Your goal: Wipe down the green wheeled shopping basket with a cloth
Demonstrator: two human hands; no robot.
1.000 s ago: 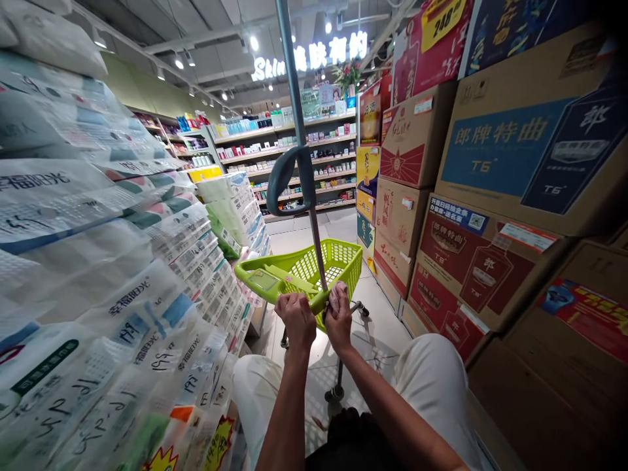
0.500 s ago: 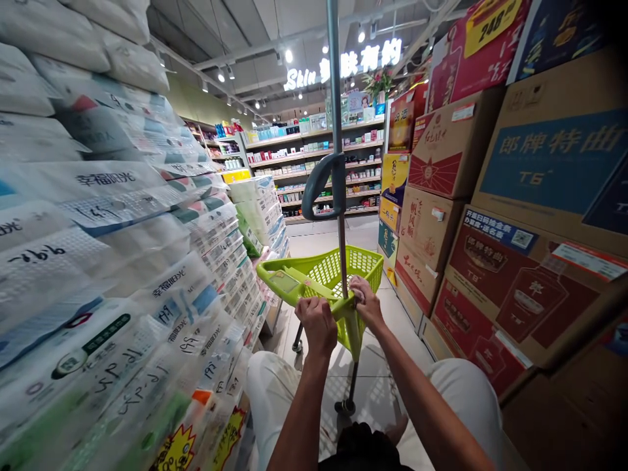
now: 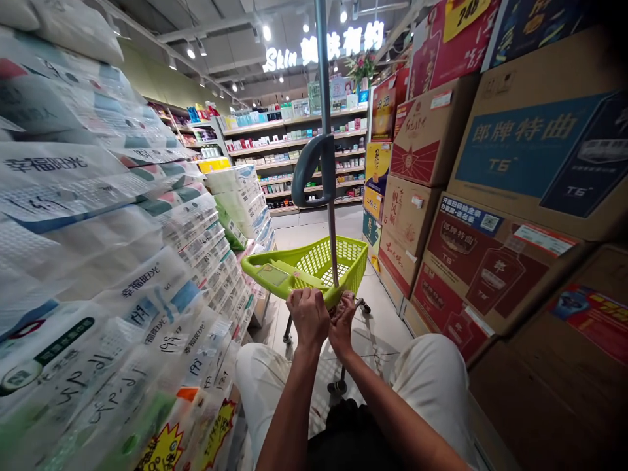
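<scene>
A green plastic shopping cart (image 3: 353,261) stands in front of me, with a meshed basket on dark wheeled legs. A grey pole (image 3: 324,98) with a dark looped handle (image 3: 297,176) rises from its near side. My left hand (image 3: 309,322) is closed around the basket's near rim. Close beside it, my right hand (image 3: 342,327) is closed on a crumpled greyish cloth (image 3: 346,301), just under the rim near the foot of the pole. My right fingertips are partly hidden by the cloth and the left hand.
Stacked packs of tissue paper (image 3: 147,281) line the left side. Cardboard liquor boxes (image 3: 530,150) are piled along the right. Shelves of small products (image 3: 299,140) stand at the far end, past the tiled floor (image 3: 304,226). My knees (image 3: 432,366) flank the cart's near legs.
My right hand has moved left and down with the cloth, from beside the pole to below the rim, next to my left hand. The view has shifted slightly to the right.
</scene>
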